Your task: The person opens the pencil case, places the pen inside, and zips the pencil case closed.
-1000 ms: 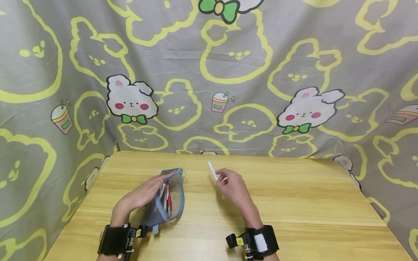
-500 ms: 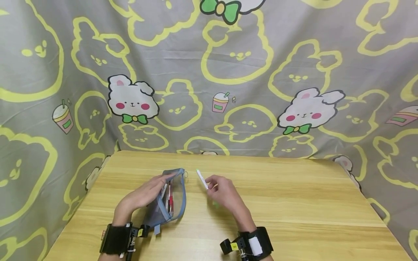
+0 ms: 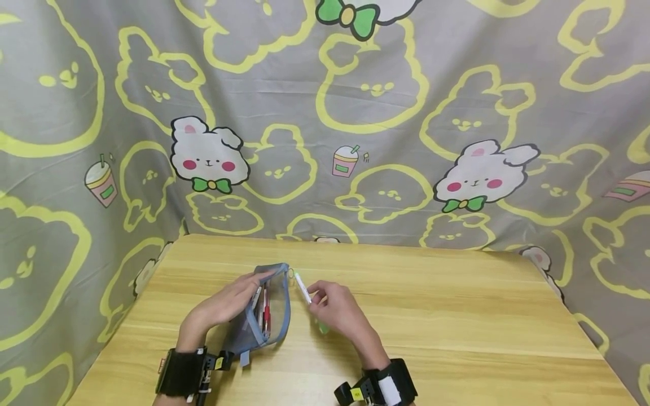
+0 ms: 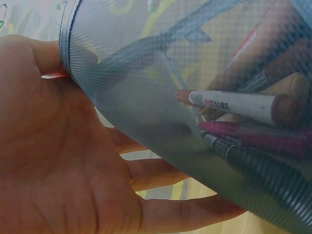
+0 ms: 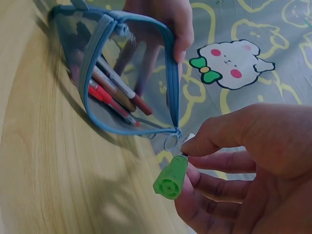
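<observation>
My left hand (image 3: 223, 304) holds the rim of a blue-grey mesh pencil case (image 3: 240, 337), which is unzipped with its mouth facing right. In the left wrist view, fingers (image 4: 190, 212) of that hand run along the outside of the mesh. Several pens and markers lie inside, including a red pen (image 5: 109, 102) and a brown-ended marker (image 4: 239, 104). Just right of the opening, my right hand (image 3: 336, 307) pinches a white marker (image 3: 302, 287) between thumb and fingers. The marker's green cap (image 5: 171, 179) points toward the right wrist camera; its far part is hidden by the thumb.
The wooden table (image 3: 457, 316) extends to the right of both hands. Behind it and along the sides hangs a grey curtain (image 3: 284, 101) with cartoon rabbits. A zipper pull ring (image 5: 171, 141) hangs at the corner of the case's mouth.
My right hand has moved left and slightly toward me with the marker, coming close to the case's opening. The left hand and the case have stayed nearly in place.
</observation>
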`<state>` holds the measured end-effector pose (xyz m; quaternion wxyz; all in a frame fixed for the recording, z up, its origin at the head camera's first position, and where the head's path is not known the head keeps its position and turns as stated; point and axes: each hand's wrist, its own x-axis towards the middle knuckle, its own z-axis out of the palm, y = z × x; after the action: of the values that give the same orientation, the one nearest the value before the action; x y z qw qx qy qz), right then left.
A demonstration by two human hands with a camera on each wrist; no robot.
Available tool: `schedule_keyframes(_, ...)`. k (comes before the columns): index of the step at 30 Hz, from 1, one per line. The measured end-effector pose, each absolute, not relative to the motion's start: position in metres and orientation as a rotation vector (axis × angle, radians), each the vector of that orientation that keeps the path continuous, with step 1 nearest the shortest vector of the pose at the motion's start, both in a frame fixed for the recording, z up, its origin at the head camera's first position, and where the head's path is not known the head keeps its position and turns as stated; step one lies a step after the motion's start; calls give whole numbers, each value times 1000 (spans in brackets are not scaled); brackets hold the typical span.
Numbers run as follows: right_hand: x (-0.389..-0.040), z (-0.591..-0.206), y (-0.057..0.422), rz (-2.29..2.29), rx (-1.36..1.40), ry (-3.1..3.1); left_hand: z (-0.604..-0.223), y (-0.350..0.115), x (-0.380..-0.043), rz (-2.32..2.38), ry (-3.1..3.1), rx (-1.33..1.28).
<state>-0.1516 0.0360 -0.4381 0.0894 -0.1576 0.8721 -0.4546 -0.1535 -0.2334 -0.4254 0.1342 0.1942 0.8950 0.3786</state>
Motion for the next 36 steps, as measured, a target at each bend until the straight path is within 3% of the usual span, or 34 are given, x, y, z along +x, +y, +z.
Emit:
schedule_keyframes(10, -144, -443, 16, -1396, -518, 2498, -424, -232, -153, 1072, 2621, 606)
schedule_keyframes(22, -142, -459, -17, -1756, -324, 2439, -426, -229, -153, 1078, 2599, 571)
schedule_keyframes(36, -154, -461, -4, -1835, -336, 2386, -428, -224, -153, 1045, 2609, 571)
